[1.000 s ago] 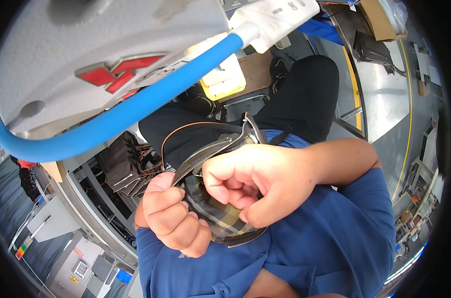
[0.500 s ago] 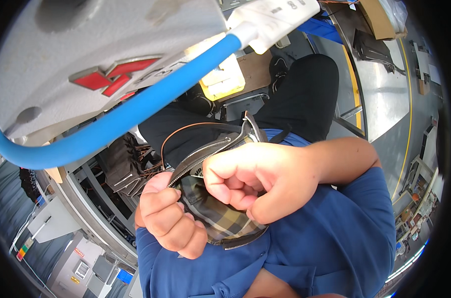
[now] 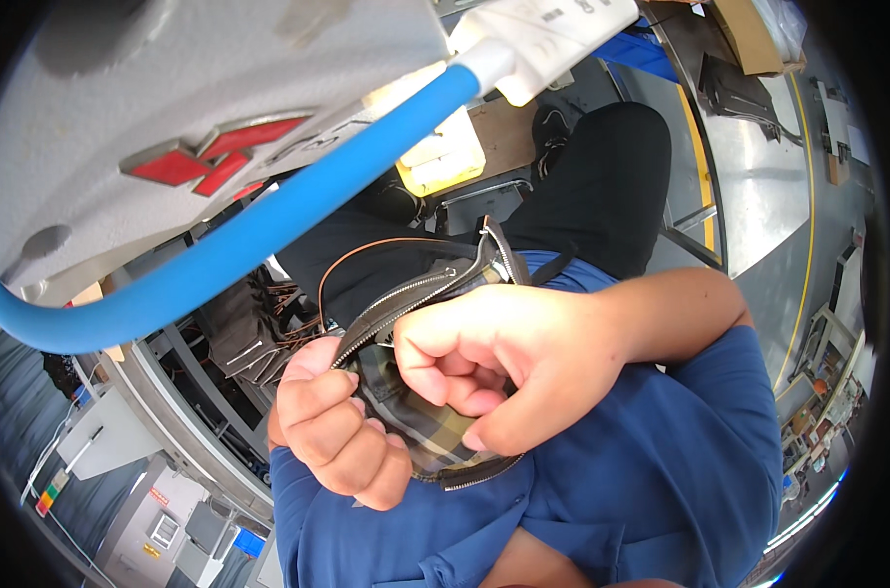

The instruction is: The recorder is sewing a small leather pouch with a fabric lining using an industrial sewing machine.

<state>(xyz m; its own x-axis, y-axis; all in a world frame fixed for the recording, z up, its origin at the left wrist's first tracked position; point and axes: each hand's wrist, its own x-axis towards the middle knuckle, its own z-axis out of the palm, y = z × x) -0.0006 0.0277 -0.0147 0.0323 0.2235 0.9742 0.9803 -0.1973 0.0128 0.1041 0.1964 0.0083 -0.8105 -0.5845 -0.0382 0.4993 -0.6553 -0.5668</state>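
A dark zippered pouch (image 3: 396, 314) with a plaid lining (image 3: 406, 416) lies open against my lap and shirt. My left hand (image 3: 337, 421) is closed on its zipper edge, thumb on top and fingers folded beneath. Over the opening my right hand (image 3: 509, 358) is curled, with its fingers bent inward and its thumb lower down, near the lining. Whatever those fingers hold is hidden by the hand itself. From the pouch's far side a thin brown cord or edging (image 3: 352, 253) arcs out.
Close above hangs a grey machine body (image 3: 298, 59) with a red emblem and a thick blue tube (image 3: 298, 216) ending in a white fitting. Several dark pieces (image 3: 239, 333) are stacked left of my lap. A metal-topped table (image 3: 759, 196) stands at right, with a dark piece (image 3: 734, 93) on it.
My right hand has shifted slightly left, and its thumb has moved left over the lining. The left hand keeps its hold on the zipper edge.
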